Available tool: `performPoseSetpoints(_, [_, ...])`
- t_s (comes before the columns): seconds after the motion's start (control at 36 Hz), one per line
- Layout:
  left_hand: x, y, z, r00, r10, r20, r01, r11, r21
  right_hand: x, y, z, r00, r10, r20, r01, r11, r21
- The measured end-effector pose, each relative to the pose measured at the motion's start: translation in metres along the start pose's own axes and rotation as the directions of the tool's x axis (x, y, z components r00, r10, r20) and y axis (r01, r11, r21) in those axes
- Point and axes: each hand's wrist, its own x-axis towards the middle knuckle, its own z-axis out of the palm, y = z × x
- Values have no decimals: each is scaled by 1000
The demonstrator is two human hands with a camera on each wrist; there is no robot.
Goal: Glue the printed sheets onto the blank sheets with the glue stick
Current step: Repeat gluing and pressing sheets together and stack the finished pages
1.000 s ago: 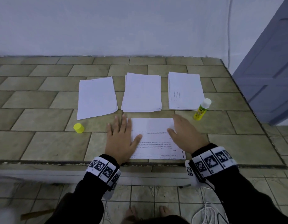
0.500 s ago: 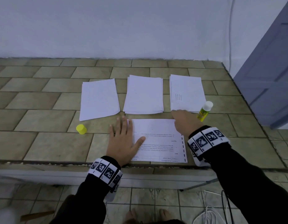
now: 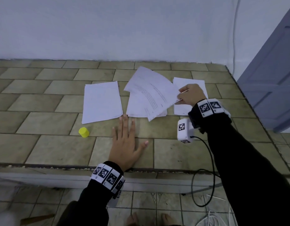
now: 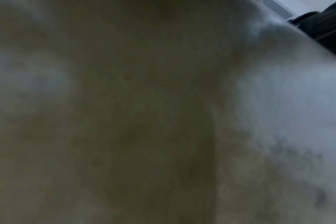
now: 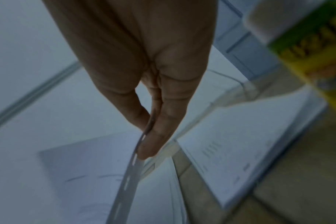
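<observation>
On the tiled counter (image 3: 43, 144) below a white wall (image 3: 108, 26), a printed sheet (image 3: 150, 93) is pinched by the right hand (image 3: 190, 95) over the middle stack (image 3: 136, 106). The left hand (image 3: 126, 144) is laid flat, fingers spread; a yellow cap (image 3: 83, 132) lies left of them. The glue stick (image 5: 305, 50) stands right of the pinching fingers (image 5: 163, 121).

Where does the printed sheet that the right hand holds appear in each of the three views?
Head: the printed sheet is lifted over the middle pile, right of centre, pinched at its right edge by the right hand.
Left wrist: too blurred to tell; not seen.
Right wrist: the sheet shows edge-on, low centre, between the fingertips.
Shared landmark: the right pile.
</observation>
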Motion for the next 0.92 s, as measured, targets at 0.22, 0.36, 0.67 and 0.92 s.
performPoseSetpoints(0.22, [1, -1, 0, 1000, -12, 7, 12, 1000, 15, 8, 7, 45, 999, 38, -2, -38, 996, 84])
performPoseSetpoints(0.36, [1, 0, -1, 999, -21, 25, 20, 1000, 18, 8, 6, 59, 1000, -7, 8, 7, 997, -75])
performPoseSetpoints(0.67, [2, 0, -3, 995, -46, 86, 43, 998, 35, 1, 7, 73, 980, -112, 164, 194, 719, -667])
performPoseSetpoints(0.92, [2, -3, -3, 998, -32, 51, 36, 997, -74, -10, 9, 72, 977, -184, 104, 202, 667, -717])
